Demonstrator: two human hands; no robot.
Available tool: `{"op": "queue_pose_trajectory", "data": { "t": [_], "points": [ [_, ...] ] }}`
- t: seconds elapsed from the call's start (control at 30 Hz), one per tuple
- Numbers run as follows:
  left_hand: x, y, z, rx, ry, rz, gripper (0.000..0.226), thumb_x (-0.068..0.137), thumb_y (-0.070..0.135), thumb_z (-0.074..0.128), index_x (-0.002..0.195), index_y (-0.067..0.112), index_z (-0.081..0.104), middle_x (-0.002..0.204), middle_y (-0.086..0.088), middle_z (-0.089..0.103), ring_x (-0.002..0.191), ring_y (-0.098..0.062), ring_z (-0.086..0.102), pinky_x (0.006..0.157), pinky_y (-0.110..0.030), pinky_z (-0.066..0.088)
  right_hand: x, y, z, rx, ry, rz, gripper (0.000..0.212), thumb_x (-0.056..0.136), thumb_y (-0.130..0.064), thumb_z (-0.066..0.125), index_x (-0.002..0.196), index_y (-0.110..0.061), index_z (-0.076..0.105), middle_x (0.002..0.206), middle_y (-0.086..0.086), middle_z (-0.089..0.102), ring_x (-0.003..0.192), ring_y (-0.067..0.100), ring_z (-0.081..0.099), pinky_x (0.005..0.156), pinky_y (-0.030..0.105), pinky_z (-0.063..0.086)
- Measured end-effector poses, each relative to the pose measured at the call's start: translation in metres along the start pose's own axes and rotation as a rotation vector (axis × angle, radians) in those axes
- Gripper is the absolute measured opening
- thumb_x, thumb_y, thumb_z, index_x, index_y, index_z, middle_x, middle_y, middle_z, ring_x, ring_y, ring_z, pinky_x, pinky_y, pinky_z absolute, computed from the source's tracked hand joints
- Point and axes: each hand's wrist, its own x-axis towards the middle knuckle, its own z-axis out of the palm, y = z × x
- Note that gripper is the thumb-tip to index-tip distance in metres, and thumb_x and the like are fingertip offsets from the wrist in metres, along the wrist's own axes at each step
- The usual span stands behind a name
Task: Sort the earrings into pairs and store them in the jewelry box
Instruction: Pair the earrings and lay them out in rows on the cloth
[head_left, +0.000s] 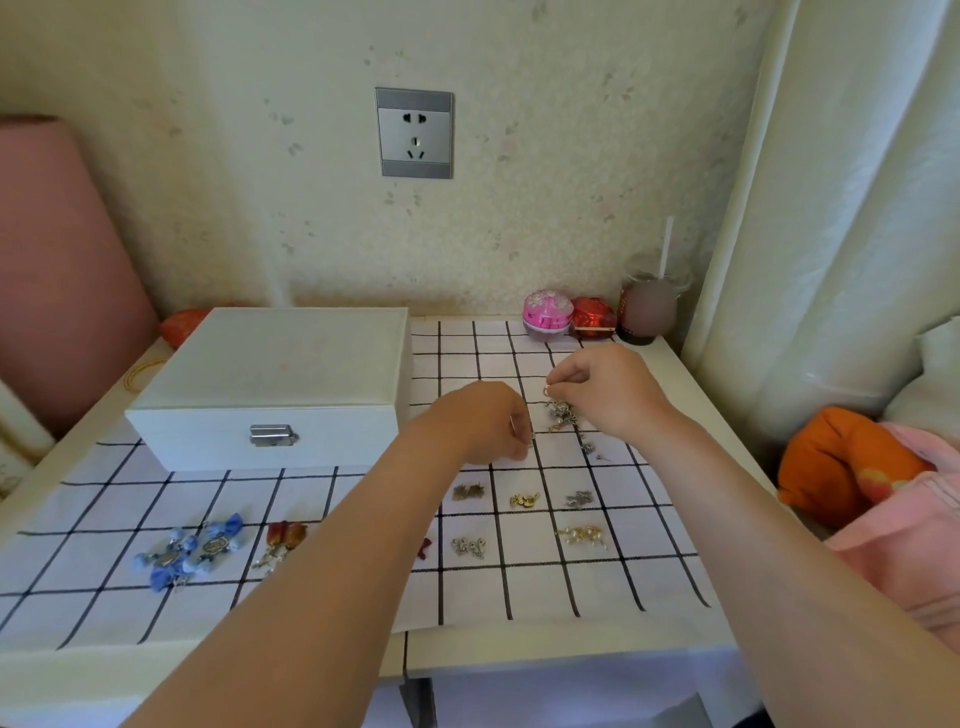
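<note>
A white jewelry box (270, 384) with a metal clasp stands closed at the back left of the checked cloth (519, 582). A tangled heap of unsorted earrings (563, 415) lies between my hands. My right hand (608, 389) pinches a small gold earring (547, 389) just above the heap. My left hand (493, 421) is curled beside the heap, its fingertips pinching something small that I cannot make out. Sorted pairs lie nearer me: blue bow earrings (192, 548), amber ones (283, 540), gold ones (523, 500), silver ones (469, 545) and pearl ones (582, 535).
A pink round tin (547, 313), a red packet (593, 317) and a cup with a straw (647, 306) stand at the back right edge. An orange cushion (836, 467) and pink fabric (904, 540) lie right of the table. A curtain (831, 208) hangs there.
</note>
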Motion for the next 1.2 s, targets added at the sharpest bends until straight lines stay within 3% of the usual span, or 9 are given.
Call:
{"op": "queue_pose_trajectory", "data": {
  "t": [0.2,0.4,0.47,0.63,0.8,0.97,1.1,1.2],
  "points": [
    [0.015,0.017,0.016,0.028,0.104,-0.022,0.016,0.085,0.027,0.070,0.075,0.036,0.062,0.094,0.010,0.067,0.093,-0.015,0.062,0.087,-0.039,0.054,-0.005,0.014,-0.006,0.034,-0.008,0.017,0.008,0.085,-0.026,0.076,0.090,-0.032,0.077,0.082,-0.019,0.070,0.087,0.001,0.066,0.088,0.032,0.055],
    [0.014,0.008,0.002,-0.008,0.102,-0.034,0.008,0.084,0.027,0.073,0.087,0.033,0.068,0.092,0.013,0.064,0.093,-0.012,0.061,0.088,-0.035,0.053,-0.005,0.020,-0.010,0.016,0.003,-0.005,0.006,0.086,-0.029,0.075,0.087,-0.034,0.076,0.084,-0.018,0.069,0.087,0.001,0.064,0.083,0.029,0.052],
    [0.009,0.000,-0.007,0.012,0.094,-0.073,0.011,0.083,0.029,0.076,0.090,0.032,0.068,0.094,0.012,0.062,0.094,-0.012,0.060,0.087,-0.033,0.052,-0.005,0.018,-0.010,0.021,-0.042,-0.001,0.006,0.083,-0.029,0.078,0.088,-0.032,0.077,0.085,-0.017,0.071,0.087,0.001,0.065,0.084,0.029,0.054],
    [-0.001,-0.007,-0.008,0.013,-0.006,-0.083,0.013,0.082,0.022,0.076,0.078,0.032,0.069,0.084,0.014,0.069,0.089,-0.009,0.064,0.086,-0.030,0.054,-0.012,-0.002,0.001,-0.001,-0.222,-0.025,0.007,0.080,-0.027,0.080,0.086,-0.029,0.079,0.084,-0.017,0.071,0.084,0.006,0.068,0.079,0.032,0.059],
    [-0.004,-0.009,-0.007,0.076,-0.044,-0.059,0.013,0.083,0.029,0.074,0.079,0.039,0.067,0.096,0.009,0.066,0.094,-0.014,0.063,0.090,-0.035,0.054,-0.017,-0.017,0.017,-0.140,-0.394,-0.098,0.009,0.082,-0.023,0.077,0.087,-0.030,0.080,0.087,-0.016,0.071,0.089,0.008,0.065,0.086,0.036,0.057],
    [-0.006,-0.013,-0.012,0.119,-0.046,-0.056,0.014,0.082,0.031,0.076,0.093,0.036,0.068,0.095,0.013,0.058,0.096,-0.012,0.057,0.090,-0.032,0.050,-0.018,-0.021,0.012,-0.188,-0.415,-0.107,0.018,0.088,-0.020,0.070,0.100,-0.029,0.079,0.098,-0.015,0.071,0.097,0.009,0.066,0.089,0.032,0.055],
    [-0.007,-0.012,-0.008,0.104,-0.045,-0.040,0.010,0.081,0.028,0.077,0.082,0.033,0.069,0.084,0.015,0.066,0.090,-0.011,0.063,0.086,-0.031,0.053,-0.019,-0.017,0.011,-0.205,-0.448,-0.079,0.016,0.084,-0.024,0.074,0.097,-0.032,0.077,0.087,-0.021,0.065,0.092,0.006,0.064,0.086,0.029,0.055],
    [-0.006,-0.012,-0.008,0.113,-0.058,-0.045,0.008,0.081,0.028,0.078,0.083,0.032,0.070,0.089,0.012,0.069,0.092,-0.012,0.064,0.089,-0.033,0.054,-0.021,-0.017,0.012,-0.176,-0.452,-0.095,0.014,0.082,-0.025,0.077,0.094,-0.032,0.077,0.086,-0.019,0.064,0.089,0.005,0.063,0.084,0.029,0.054]
  ]
}}
